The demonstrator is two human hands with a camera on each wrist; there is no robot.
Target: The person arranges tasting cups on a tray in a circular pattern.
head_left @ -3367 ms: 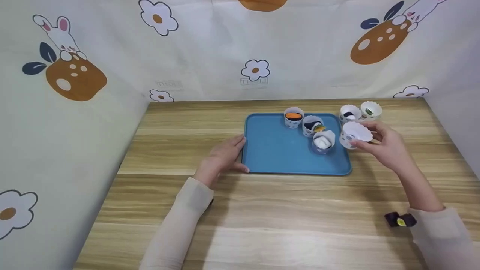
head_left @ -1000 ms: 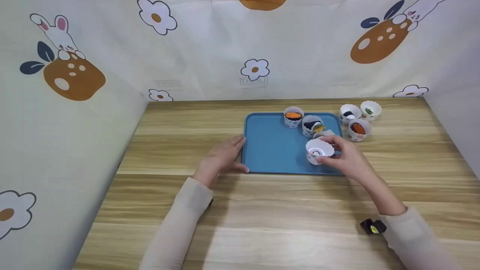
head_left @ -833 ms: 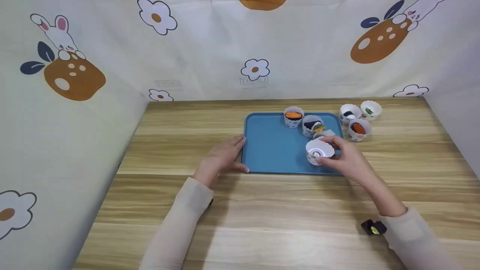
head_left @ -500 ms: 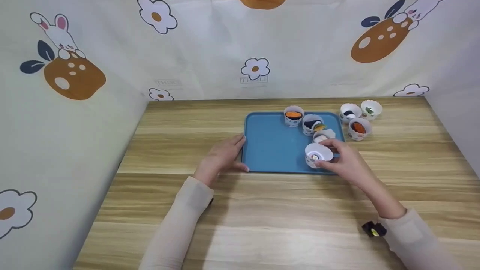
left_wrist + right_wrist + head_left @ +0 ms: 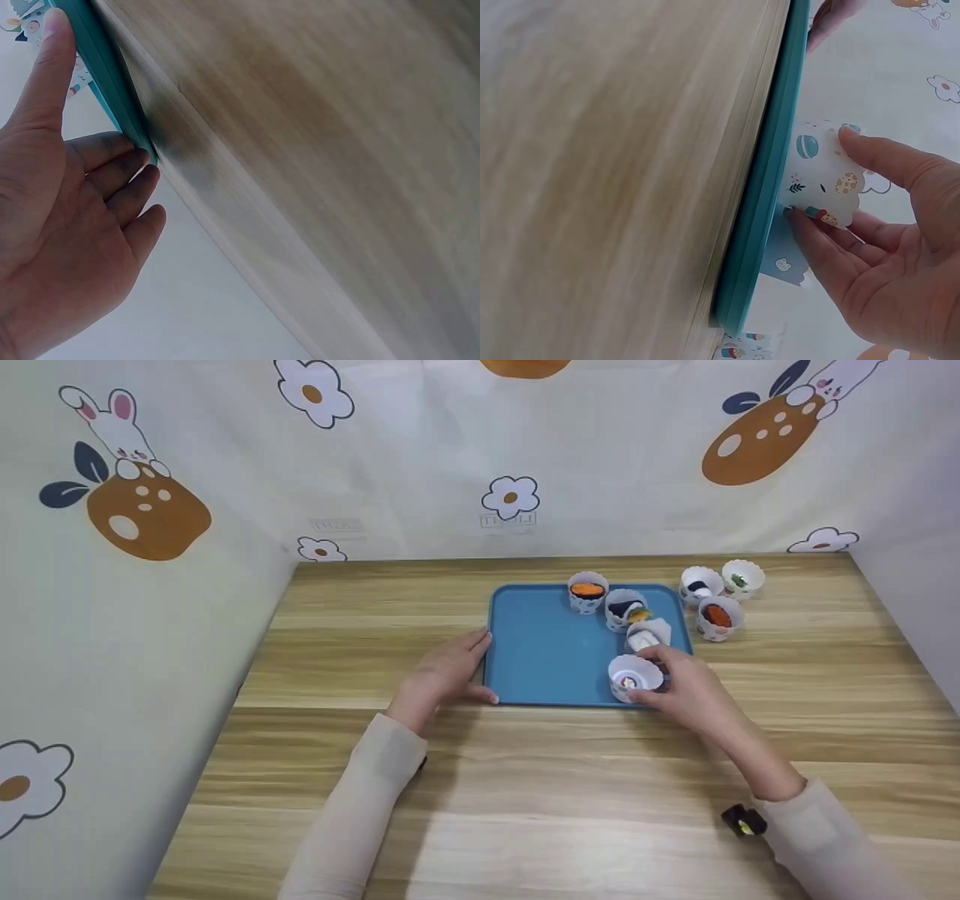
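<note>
My right hand [image 5: 686, 690] pinches a white scalloped paper baking cup [image 5: 636, 670] between thumb and fingers, at the front right of the blue tray [image 5: 547, 660]. A small light-coloured piece lies inside that cup. In the right wrist view, the printed cup [image 5: 821, 172] appears upright, its base at the tray's rim [image 5: 769, 165]. My left hand [image 5: 444, 671] touches the tray's left edge with its fingers, and its thumb lies along the front corner. In the left wrist view, the left hand [image 5: 75, 202] has relaxed fingers against the tray edge and grips no cup.
Behind the held cup, three cups stand on the tray, holding white [image 5: 646, 639], dark-and-orange [image 5: 625, 610] and orange [image 5: 587, 592] sushi-like pieces. Right of the tray, on the wooden table [image 5: 525, 795], stand three more cups, one with a red-orange piece [image 5: 718, 617]. Patterned cloth [image 5: 420, 457] walls the back.
My right hand has carried the cup left from beside the tray, then lowered it towards me onto the front right area. The white piece behind shows again. My left hand has stayed put.
</note>
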